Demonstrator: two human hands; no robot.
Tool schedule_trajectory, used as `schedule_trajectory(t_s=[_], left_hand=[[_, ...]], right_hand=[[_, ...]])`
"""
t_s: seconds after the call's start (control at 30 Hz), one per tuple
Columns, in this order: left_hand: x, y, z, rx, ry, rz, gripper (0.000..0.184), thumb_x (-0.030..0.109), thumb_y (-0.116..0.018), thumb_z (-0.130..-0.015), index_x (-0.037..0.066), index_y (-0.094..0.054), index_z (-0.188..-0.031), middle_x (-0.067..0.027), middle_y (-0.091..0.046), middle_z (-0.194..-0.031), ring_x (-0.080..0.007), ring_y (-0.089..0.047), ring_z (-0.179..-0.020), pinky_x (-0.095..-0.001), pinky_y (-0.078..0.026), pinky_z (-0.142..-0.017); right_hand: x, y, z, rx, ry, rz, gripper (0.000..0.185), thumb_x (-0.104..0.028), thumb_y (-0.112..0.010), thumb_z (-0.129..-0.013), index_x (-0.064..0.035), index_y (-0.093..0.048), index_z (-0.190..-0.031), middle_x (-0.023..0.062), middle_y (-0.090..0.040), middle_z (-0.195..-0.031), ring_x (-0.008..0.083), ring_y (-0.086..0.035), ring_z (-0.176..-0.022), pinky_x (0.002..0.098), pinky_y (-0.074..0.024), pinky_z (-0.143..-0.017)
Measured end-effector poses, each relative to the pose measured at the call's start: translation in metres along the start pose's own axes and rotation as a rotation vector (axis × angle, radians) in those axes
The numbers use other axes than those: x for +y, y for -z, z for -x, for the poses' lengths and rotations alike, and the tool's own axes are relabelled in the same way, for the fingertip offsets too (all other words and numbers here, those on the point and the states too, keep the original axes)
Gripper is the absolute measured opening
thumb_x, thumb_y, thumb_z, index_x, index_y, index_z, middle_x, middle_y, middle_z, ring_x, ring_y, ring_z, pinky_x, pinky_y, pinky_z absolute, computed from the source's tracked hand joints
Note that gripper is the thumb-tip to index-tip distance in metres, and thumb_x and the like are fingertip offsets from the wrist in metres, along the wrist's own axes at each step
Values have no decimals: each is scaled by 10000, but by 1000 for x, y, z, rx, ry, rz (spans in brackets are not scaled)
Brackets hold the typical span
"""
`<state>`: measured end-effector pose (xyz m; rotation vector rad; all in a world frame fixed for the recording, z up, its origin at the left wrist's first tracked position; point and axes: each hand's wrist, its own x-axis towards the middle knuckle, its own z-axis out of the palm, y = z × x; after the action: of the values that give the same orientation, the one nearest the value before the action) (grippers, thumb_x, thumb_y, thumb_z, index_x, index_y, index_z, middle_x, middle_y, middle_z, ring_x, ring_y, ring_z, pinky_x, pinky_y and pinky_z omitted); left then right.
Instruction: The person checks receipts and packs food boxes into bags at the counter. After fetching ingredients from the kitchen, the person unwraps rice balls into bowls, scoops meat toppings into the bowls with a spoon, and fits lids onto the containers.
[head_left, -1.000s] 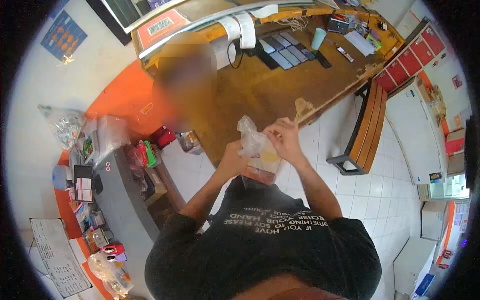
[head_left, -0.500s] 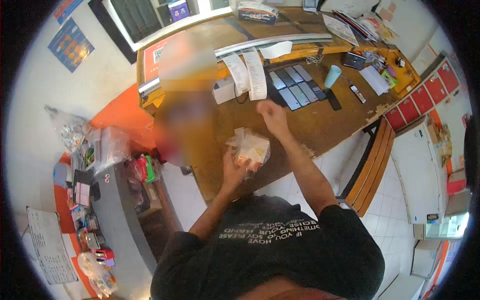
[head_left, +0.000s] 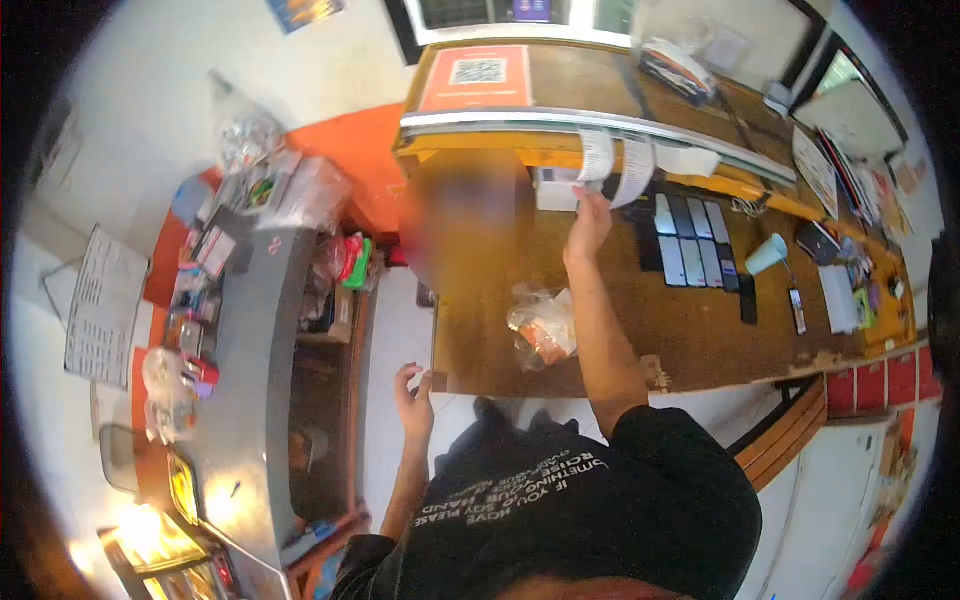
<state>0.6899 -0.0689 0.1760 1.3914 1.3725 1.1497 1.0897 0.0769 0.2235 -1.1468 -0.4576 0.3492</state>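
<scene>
Forward over the brown table, the right hand reaches to the white box and the hanging printed paper strips, its fingertips close together in a narrow grip; whether they pinch a strip or only touch the box cannot be told. The left hand is raised just beside the table's near left corner, thumb and fingers apart and loosely curled. Between the two hands, nearer the person, the clear plastic-wrapped package with orange and white contents lies on the table, apart from both hands and left of the right forearm.

Right of the paper strips, phones lie in two rows, with a dark phone beside them and a pale green cup farther right. A blurred shape hides part of the table's left side. Behind, an orange sign with a QR code lies on the raised shelf. Farther left runs a grey counter, and a wooden bench is at the table's near right side.
</scene>
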Motion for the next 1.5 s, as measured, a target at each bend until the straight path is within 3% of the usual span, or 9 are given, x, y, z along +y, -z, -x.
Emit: schedule_trajectory(t_s=[0.13,0.3,0.47,0.53,0.77,0.97,1.13,1.33,1.5], left_hand=[[-32,54,7,143,88,42,165,124,-654,-883,42,-593,-1013,-77,-605,-1096,-199,-550,-1052,-331,-443,-884],[-40,129,2,111,169,101,166,235,-594,-931,100,-593,-1026,-1,-599,-1055,-128,-556,-952,-302,-469,-771],[-67,234,-13,173,204,173,236,232,-638,-910,51,-597,-1054,-56,-624,-1060,-198,-594,-982,-327,-482,-812],[-60,278,-16,142,182,151,249,246,-640,-909,48,-597,-1053,-63,-622,-1055,-205,-596,-975,-334,-482,-817],[-86,406,-42,101,255,128,171,214,-607,-925,88,-583,-1037,1,-605,-1002,-110,-571,-921,-282,-464,-742],[-68,428,-139,-69,247,398,357,334,-557,-958,70,-558,-1198,-49,-595,-1160,-159,-560,-1088,-323,-452,-889],[-36,482,-231,-46,150,769,512,302,-514,-973,0,-428,-1378,-132,-521,-1347,-212,-511,-1205,-398,-398,-1028],[-83,584,-252,811,179,708,294,211,-509,-983,14,-499,-1202,-175,-622,-1135,-220,-658,-842,-370,-577,-719],[-97,601,-202,1072,133,661,364,254,-475,-1000,-1,-434,-1257,-197,-620,-1129,-251,-674,-822,-376,-582,-694]], right_hand=[[-22,-25,-11,213,-59,-213,433,-346,-608,-900,-112,-450,-1228,49,-554,-867,160,-585,-694,261,-435,-491],[23,-20,-84,440,220,256,224,-146,-658,-865,17,-624,-1014,130,-651,-959,247,-601,-874,370,-474,-835],[-16,-64,-10,366,259,212,283,-229,-638,-872,51,-667,-895,161,-677,-879,283,-634,-755,387,-521,-659],[45,-51,-68,577,773,166,245,-192,-673,-834,52,-650,-834,150,-666,-823,248,-623,-716,389,-527,-664],[4,-128,-50,405,107,407,275,-270,-656,-860,-11,-591,-797,112,-644,-807,218,-644,-794,361,-539,-615],[49,-319,186,-309,-320,-600,331,-179,-574,-903,6,-529,-1174,112,-622,-1028,220,-629,-915,313,-505,-857],[64,-501,501,-1850,-347,176,152,-39,-586,-824,-18,-666,-952,58,-657,-911,140,-594,-842,275,-475,-750],[116,-616,621,-2861,-535,-44,159,-153,-618,-907,-18,-656,-981,45,-681,-870,132,-636,-823,295,-510,-700],[298,-693,747,-2064,-303,143,304,-315,-635,-897,-91,-655,-1102,23,-657,-870,126,-596,-609,284,-468,-509]])
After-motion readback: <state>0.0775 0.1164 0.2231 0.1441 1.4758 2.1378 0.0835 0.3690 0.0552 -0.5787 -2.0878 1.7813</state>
